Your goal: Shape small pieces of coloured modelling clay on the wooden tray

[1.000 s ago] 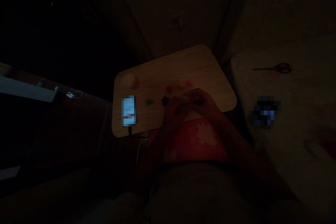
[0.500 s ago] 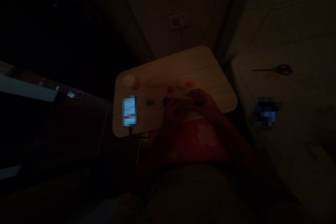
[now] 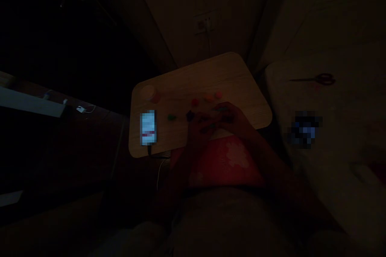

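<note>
The room is very dark. My left hand (image 3: 199,126) and my right hand (image 3: 233,118) meet over the near edge of a small wooden table (image 3: 211,76), fingers curled together around a small greenish lump (image 3: 213,122) I cannot make out clearly. Small coloured lumps lie on the table just beyond my hands: a red one (image 3: 194,101), an orange one (image 3: 208,97), a pink one (image 3: 218,95), a dark one (image 3: 189,116) and a green one (image 3: 171,117) further left.
A lit phone (image 3: 148,127) with a cable lies at the table's left front. A small container (image 3: 150,93) stands at the back left. Red patterned cloth (image 3: 223,162) covers my lap. Scissors (image 3: 319,79) lie on the pale surface at right. A wall socket (image 3: 203,24) sits behind.
The picture has grown darker. My hands stay together in the same spot with only slight finger shifts.
</note>
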`<state>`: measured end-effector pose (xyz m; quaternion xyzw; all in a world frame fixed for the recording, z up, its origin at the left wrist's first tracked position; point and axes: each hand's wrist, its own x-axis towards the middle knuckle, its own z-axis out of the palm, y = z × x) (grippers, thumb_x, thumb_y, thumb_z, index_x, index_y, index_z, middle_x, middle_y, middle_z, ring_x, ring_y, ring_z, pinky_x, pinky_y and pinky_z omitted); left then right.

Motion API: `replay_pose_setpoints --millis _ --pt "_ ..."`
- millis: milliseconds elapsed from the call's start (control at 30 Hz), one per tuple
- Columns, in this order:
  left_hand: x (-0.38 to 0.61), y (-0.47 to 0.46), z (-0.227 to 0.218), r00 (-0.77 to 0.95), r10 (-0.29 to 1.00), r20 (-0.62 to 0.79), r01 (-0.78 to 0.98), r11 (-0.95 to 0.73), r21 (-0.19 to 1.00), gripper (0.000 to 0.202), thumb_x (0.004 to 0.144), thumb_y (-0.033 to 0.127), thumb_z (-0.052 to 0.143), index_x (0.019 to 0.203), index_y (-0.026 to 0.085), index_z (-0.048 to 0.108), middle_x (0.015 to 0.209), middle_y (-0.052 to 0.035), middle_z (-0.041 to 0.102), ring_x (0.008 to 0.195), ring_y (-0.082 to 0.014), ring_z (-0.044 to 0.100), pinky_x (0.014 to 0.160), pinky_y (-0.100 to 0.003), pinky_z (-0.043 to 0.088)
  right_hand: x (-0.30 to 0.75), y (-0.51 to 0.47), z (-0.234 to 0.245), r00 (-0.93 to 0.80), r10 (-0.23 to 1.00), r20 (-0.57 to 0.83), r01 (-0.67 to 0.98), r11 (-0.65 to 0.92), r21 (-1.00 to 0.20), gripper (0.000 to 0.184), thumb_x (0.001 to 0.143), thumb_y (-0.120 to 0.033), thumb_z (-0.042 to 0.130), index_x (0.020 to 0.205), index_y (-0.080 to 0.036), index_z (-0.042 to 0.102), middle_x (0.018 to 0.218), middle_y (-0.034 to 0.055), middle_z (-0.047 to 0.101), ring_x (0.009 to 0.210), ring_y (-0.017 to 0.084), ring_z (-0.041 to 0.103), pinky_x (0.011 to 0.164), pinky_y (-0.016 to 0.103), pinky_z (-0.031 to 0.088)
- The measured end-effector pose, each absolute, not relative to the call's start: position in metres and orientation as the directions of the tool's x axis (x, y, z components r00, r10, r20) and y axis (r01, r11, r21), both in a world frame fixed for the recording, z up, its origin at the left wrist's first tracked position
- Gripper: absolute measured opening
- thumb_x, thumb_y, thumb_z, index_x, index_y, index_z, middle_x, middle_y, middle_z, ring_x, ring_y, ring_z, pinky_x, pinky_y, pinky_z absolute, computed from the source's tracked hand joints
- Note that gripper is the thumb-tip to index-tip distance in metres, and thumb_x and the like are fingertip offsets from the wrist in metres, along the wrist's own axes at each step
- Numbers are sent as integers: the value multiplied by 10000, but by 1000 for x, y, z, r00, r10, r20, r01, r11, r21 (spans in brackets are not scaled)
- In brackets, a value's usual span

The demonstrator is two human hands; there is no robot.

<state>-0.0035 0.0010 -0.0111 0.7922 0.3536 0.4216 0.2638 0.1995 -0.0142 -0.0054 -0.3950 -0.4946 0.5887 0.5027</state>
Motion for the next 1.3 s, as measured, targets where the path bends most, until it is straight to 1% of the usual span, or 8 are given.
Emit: replay_pose_setpoints --millis 167,333,433,633,733,900,1067,1300 --pt "-2 1 -11 382 772 508 352 -630 692 170 917 390 850 1041 274 854 1010 -41 709 941 -190 684 822 -364 578 200 -14 -6 -177 984 23 -205 -14 -979 626 702 -324 951 1203 -262 581 812 -34 707 764 182 737 711 320 611" --pt "-1 0 -7 380 741 553 309 -666 679 182 945 394 818 1045 244 840 1018 -45 698 942 -183 687 812 -343 576 200 -14 -6 -189 982 16 -222 -27 -975 638 709 -324 948 1209 -263 557 832 -29 722 756 175 733 702 307 597" --pt "-1 0 -7 395 741 543 326 -666 671 180 939 402 822 1024 244 835 1023 -42 692 938 -180 686 796 -332 571 200 -14 -5 -199 980 22 -226 -24 -974 641 711 -326 944 1209 -262 545 821 -32 720 764 174 734 710 302 594" --pt "-3 2 -11 395 755 523 324 -647 690 157 904 385 858 973 247 831 1020 -42 700 938 -196 679 819 -365 572 200 -14 -5 -194 981 15 -209 -27 -977 637 704 -325 942 1205 -266 553 814 -36 709 743 171 727 677 293 581" --pt "-2 0 -10 403 769 496 353 -631 690 162 911 373 850 1021 256 835 1035 -47 695 957 -205 678 849 -384 578 201 -14 -5 -193 981 22 -203 -18 -979 635 702 -320 940 1206 -270 557 816 -38 701 757 175 726 693 303 586" --pt "1 -3 -8 424 783 455 390 -611 689 276 940 364 817 1206 291 812 1089 -57 685 1019 -221 675 919 -408 589 200 -13 -5 -183 983 22 -164 -9 -986 629 701 -327 935 1205 -268 563 811 -40 699 736 174 706 648 293 546" --pt "0 -2 -7 427 754 500 364 -649 668 174 951 321 803 1115 272 834 1090 -57 669 1025 -217 670 914 -391 585 196 -14 -3 -199 980 -6 -114 -30 -993 642 714 -315 924 1253 -276 576 800 -27 729 755 205 728 661 316 550" --pt "-2 0 -9 426 771 472 387 -628 675 203 935 327 822 1134 284 838 1103 -62 670 1022 -222 673 909 -401 588 198 -12 -7 -197 980 42 -125 18 -992 636 744 -370 925 1276 -262 595 815 -28 709 759 191 718 683 322 568"
